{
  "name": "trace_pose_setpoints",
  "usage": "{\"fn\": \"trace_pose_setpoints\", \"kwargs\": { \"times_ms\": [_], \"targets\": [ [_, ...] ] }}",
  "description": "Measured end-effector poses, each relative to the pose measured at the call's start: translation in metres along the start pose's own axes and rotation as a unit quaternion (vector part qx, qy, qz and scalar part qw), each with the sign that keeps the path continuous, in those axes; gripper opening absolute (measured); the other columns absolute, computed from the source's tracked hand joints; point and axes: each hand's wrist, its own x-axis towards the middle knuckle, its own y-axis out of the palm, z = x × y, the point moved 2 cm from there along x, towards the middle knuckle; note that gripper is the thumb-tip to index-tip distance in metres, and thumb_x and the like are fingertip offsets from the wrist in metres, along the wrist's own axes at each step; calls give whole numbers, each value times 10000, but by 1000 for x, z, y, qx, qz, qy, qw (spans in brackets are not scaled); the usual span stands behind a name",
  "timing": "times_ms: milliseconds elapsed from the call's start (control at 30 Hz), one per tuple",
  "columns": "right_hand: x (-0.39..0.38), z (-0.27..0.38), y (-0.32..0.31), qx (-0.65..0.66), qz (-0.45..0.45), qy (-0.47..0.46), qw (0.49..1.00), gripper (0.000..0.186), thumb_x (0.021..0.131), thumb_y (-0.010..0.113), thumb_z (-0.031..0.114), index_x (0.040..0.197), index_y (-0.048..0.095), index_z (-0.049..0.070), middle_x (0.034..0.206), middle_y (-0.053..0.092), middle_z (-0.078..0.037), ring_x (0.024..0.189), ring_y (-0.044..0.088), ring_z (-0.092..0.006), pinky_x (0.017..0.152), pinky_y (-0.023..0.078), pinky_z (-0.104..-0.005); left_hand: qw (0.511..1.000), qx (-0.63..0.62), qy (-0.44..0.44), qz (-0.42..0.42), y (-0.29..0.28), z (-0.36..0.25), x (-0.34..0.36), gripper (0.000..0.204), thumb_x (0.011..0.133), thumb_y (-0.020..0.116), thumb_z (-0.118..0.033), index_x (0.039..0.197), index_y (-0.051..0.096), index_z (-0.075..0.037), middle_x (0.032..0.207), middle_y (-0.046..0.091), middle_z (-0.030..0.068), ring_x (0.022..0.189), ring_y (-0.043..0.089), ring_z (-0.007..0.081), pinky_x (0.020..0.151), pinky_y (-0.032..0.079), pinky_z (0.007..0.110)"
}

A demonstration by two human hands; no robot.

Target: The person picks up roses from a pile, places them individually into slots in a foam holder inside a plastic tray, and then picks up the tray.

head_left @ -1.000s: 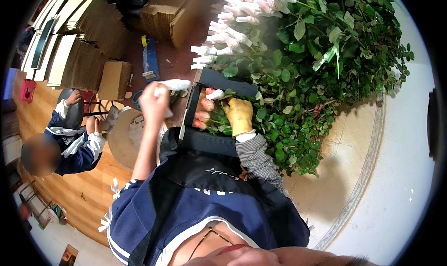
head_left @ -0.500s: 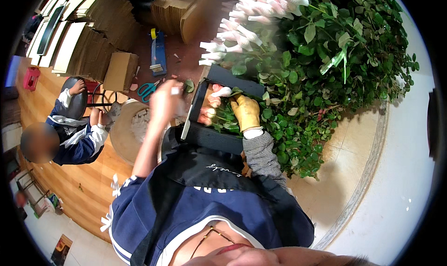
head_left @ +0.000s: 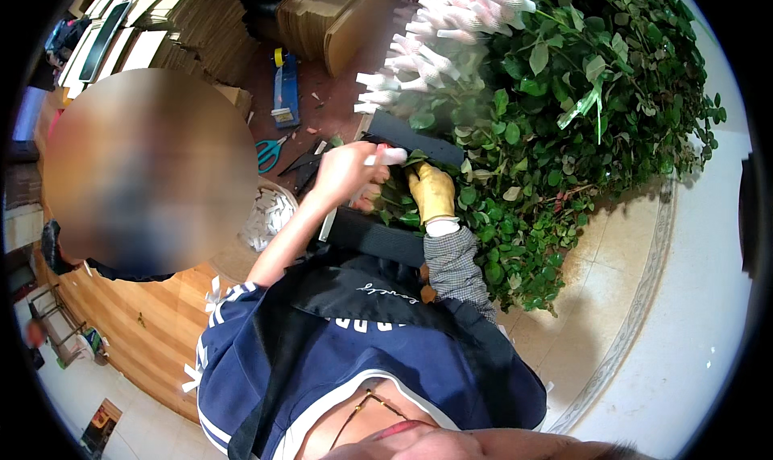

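My bare left hand (head_left: 345,173) reaches over a dark open-topped box (head_left: 370,233), its fingers closed around a whitish foam net sleeve (head_left: 390,156). Beneath that hand, peach-pink rose heads (head_left: 369,196) show only in part. My right hand (head_left: 433,193), in a yellow glove, is at the right side of the box, closed on rose stems among green leaves. The glove hides most of the stems it grips. Leafy rose stems (head_left: 515,194) spread out just right of this hand.
Many net-sleeved roses (head_left: 451,21) are heaped at the back. Teal scissors (head_left: 270,152) and a blue tape dispenser (head_left: 284,94) lie on the table. Left of me stand a tub of white sleeves (head_left: 268,218) and a blurred person (head_left: 145,170). Cardboard stacks (head_left: 306,21) stand behind.
My left hand has moved right, from beside the box to over the roses, near my gloved hand. My right hand stays about in place. The person at left has come closer.
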Motion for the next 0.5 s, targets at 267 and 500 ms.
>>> {"fn": "trace_pose_setpoints", "kwargs": {
  "times_ms": [267,500],
  "targets": [
    [-10,9,14,33,-66,-67,995,291,891,673,324,919,707,36,804,673,-243,748,642,-443,691,501,-538,914,171,-339,144,-114,203,-146,488,784,768,-475,1019,745,-49,1012,733,204,919,711,353,865,562,447],
    [-6,0,19,23,-15,-41,999,273,913,660,299,1035,727,64,935,700,-250,855,661,-451,760,521,-508,753,291,-550,-215,-113,278,-256,804,770,819,-424,1406,470,-75,1339,507,220,1216,545,382,984,474,522]
  ]
}}
